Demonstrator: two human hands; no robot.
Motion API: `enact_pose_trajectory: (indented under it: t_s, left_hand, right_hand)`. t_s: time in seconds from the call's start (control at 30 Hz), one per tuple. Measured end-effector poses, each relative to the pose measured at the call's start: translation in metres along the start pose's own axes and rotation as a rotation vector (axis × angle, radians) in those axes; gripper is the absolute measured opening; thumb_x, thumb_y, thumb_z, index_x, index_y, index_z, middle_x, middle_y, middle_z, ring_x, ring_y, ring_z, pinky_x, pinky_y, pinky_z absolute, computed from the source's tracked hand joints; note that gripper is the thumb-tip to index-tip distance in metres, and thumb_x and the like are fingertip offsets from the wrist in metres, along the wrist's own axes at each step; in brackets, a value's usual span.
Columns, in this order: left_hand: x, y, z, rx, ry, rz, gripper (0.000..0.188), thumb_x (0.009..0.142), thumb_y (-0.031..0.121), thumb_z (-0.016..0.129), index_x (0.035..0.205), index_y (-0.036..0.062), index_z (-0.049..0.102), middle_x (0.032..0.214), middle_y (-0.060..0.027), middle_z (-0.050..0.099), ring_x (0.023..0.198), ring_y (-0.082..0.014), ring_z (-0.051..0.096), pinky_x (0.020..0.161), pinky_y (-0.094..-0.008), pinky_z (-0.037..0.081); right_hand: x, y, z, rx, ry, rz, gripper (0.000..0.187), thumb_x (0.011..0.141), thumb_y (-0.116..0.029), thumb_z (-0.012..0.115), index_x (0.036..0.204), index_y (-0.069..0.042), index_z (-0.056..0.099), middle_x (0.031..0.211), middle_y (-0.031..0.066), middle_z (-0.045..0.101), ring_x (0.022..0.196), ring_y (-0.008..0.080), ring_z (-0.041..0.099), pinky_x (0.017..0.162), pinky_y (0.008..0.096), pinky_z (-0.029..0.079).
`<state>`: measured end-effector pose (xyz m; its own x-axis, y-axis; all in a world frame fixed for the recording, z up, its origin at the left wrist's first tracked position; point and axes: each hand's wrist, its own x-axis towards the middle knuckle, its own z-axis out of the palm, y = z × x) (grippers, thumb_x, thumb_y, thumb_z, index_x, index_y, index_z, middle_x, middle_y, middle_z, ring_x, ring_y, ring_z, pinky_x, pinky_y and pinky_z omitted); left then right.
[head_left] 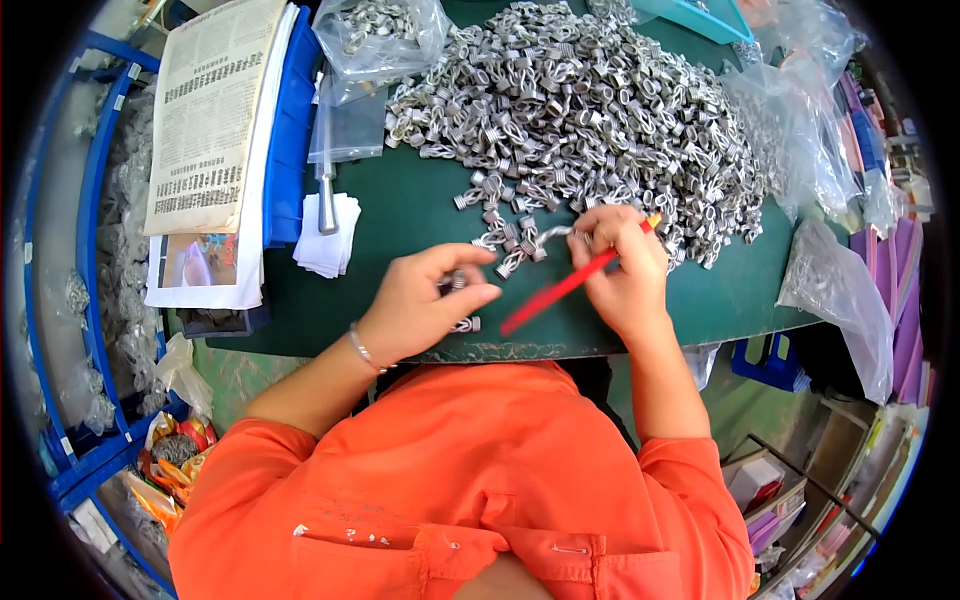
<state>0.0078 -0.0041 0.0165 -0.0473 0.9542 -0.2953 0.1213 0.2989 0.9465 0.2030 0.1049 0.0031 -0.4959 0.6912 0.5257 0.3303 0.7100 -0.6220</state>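
Two hands work over the green surface (385, 215), and we see both forearms angling inward from the lower corners. Our left hand (425, 300) is turned palm inward, fingers curled, thumb and forefinger tips apart; that grip is half closed around some grey pieces (453, 283) lodged in its curl. One more piece (467, 325) lies on the surface just beneath it. Our right hand (628, 270) bends forward, its grip closed on a red stick (560, 290) slanting down toward our left hand, lower end blurred. Its fingertips meet a loop (553, 234) by the near edge of the pile (590, 110); whether they pinch it, we cannot tell.
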Motion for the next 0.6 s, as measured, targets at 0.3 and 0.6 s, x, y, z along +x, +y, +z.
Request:
enact_pose_trajectory:
  t_s: [0.3, 0.6]
  left_hand:
    - [0.005, 0.007, 0.005, -0.099, -0.067, -0.002, 0.029, 0.072, 0.008, 0.071, 0.097, -0.0001, 0.059, 0.073, 0.0018, 0.057, 0.061, -0.0022, 0.048, 0.054, -0.0190, 0.041]
    - [-0.021, -0.016, -0.028, 0.627, -0.197, 0.266, 0.016, 0.066, 0.012, 0.071, 0.078, 0.0051, 0.061, 0.078, -0.0071, 0.054, 0.071, -0.0238, 0.055, 0.061, -0.0303, 0.046]
  right_hand:
    - [-0.005, -0.013, 0.001, 0.147, -0.010, -0.014, 0.029, 0.060, 0.009, 0.068, 0.067, -0.006, 0.044, 0.075, 0.0094, 0.058, 0.065, 0.0252, 0.054, 0.057, 0.0310, 0.043]
    - [-0.010, -0.006, 0.007, 0.248, 0.052, 0.147, 0.028, 0.066, 0.008, 0.068, 0.067, -0.004, 0.043, 0.076, 0.0109, 0.059, 0.062, 0.0184, 0.055, 0.053, 0.0261, 0.043]
